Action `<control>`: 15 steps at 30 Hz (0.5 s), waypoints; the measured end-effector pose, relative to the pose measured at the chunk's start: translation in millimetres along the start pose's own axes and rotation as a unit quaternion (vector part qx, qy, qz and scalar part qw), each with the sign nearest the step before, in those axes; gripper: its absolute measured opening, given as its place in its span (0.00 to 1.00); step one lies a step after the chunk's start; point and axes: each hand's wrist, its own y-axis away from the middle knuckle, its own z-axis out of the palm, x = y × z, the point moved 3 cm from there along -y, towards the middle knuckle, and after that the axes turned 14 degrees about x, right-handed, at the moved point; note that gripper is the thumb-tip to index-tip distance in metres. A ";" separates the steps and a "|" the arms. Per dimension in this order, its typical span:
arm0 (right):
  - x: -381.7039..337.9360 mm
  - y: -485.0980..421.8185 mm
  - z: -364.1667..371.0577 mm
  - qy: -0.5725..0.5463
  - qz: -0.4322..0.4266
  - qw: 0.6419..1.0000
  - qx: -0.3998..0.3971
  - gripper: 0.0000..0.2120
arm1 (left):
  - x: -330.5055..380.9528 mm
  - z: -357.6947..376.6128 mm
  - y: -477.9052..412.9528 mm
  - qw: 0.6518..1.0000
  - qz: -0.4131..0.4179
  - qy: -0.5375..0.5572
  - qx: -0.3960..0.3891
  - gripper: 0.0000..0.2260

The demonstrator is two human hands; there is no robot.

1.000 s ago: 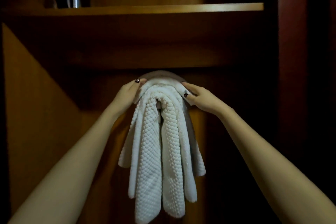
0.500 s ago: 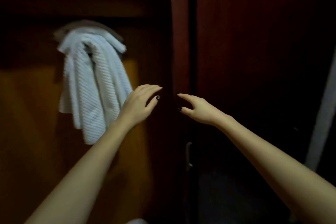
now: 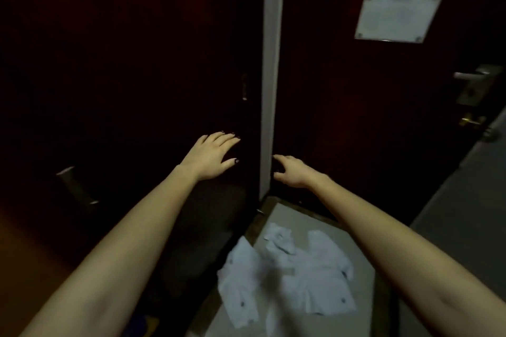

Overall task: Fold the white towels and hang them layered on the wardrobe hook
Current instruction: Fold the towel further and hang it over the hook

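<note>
A heap of crumpled white towels point(image 3: 290, 279) lies on the pale floor low in the head view, between my forearms. My left hand point(image 3: 212, 154) reaches forward with fingers spread and straight, in front of the dark wardrobe door point(image 3: 137, 76), holding nothing. My right hand point(image 3: 291, 171) stretches out beside it, fingers loosely extended and empty, near the pale vertical strip point(image 3: 271, 63). The hook and the hung towels are out of view.
A dark room door point(image 3: 369, 117) stands at right with a white notice plate point(image 3: 397, 16), a lever handle point(image 3: 471, 75) and a brass latch point(image 3: 469, 121). A metal handle point(image 3: 76, 186) sits low left on the wardrobe. Grey floor point(image 3: 465, 200) runs along the right.
My view has swung right and down, away from the hung towels to the floor heap. Both hands have let go of the hanging towels and now reach forward empty.
</note>
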 end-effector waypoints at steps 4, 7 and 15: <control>100.9 -3.2 11.9 -0.021 0.093 0.995 -0.016 0.33 | 66.8 68.1 -68.7 0.997 0.027 0.056 -0.040 0.29; 172.1 -8.7 22.7 -0.039 0.157 0.987 -0.017 0.33 | 126.8 126.3 -114.8 0.990 0.063 0.089 -0.093 0.29; 327.5 -5.4 57.3 -0.055 0.288 0.956 -0.024 0.33 | 242.1 265.8 -178.0 0.958 0.130 0.149 -0.206 0.28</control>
